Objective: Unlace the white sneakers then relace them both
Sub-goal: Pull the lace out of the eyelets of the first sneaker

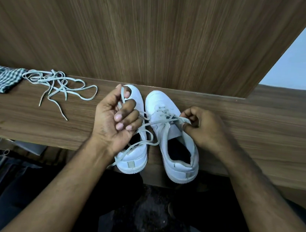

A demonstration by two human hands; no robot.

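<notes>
Two white sneakers [165, 135] stand side by side on the table [258, 128]. The left hand [115, 116] grips a lace [144, 144]; the right hand [201, 127] pinches it at the right sneaker's eyelets. A loose lace [58, 85] lies far left, beside a checked cloth [1, 79].

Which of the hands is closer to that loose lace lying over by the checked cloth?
Left. The left hand is just right of the loose lace, holding another lace over the left sneaker. The right hand is farther right, beyond both sneakers.
</notes>
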